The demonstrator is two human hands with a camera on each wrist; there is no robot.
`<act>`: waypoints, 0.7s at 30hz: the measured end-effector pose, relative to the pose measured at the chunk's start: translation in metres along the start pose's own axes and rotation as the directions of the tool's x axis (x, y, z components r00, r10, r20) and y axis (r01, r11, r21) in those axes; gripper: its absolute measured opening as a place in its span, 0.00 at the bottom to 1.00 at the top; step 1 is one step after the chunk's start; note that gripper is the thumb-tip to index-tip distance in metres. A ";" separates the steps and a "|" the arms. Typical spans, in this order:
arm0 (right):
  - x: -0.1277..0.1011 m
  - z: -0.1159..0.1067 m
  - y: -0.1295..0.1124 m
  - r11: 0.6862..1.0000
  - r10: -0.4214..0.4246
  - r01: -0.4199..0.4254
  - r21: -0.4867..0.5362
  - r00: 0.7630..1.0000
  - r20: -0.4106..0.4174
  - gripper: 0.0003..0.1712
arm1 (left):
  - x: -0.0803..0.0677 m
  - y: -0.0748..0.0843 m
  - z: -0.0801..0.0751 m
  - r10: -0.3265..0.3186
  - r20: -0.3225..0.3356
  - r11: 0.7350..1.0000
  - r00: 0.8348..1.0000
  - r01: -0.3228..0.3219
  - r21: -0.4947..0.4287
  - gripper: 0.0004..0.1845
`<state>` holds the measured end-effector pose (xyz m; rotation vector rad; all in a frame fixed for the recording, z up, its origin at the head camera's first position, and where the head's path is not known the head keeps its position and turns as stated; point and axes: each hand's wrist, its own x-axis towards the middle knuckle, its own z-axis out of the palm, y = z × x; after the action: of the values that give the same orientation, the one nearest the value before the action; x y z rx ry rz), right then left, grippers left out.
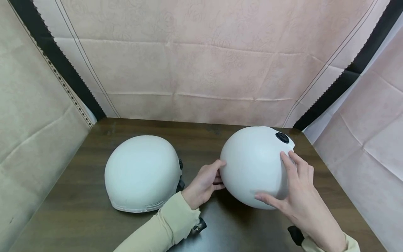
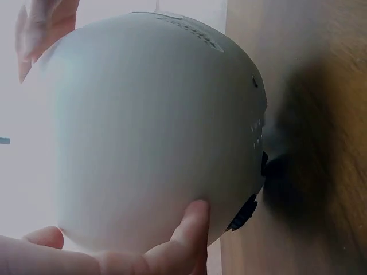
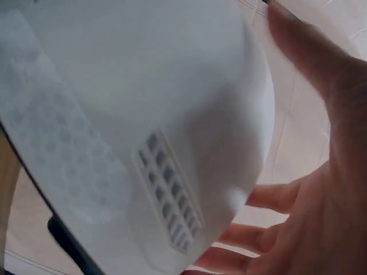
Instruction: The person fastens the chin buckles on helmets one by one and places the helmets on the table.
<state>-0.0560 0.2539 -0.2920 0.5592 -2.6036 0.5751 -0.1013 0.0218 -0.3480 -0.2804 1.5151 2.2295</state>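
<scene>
1. White, smooth, domed plastic helmet (image 1: 255, 164) was held tilted above the dark wooden table (image 1: 78, 210) at three o'clock.
2. It was cupped by the left hand (image 1: 203, 183) and right hand (image 1: 299, 196), fingers spread against the shell.
3. A second white helmet (image 1: 141, 173) was left resting at nine o'clock, untouched.

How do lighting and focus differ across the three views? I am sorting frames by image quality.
Head view: even light, sharp, a soft shadow on the dark wooden table under the held white rounded helmet; straight edges bow. Left wrist view: overexposed at left, where the helmet's edge and the left hand wash out. Right wrist view: soft, the right hand blurred, the helmet's vent grille hazy.
</scene>
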 end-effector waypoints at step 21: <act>0.001 0.015 0.026 0.978 0.142 -0.146 0.149 0.989 0.035 0.69 | -0.003 0.004 0.003 0.093 -0.019 0.990 0.995 -0.091 0.112 0.32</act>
<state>-0.0737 0.2684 -0.3118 0.4279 -2.6533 0.8234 -0.1000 0.0227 -0.3424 -0.2080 1.6895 2.2092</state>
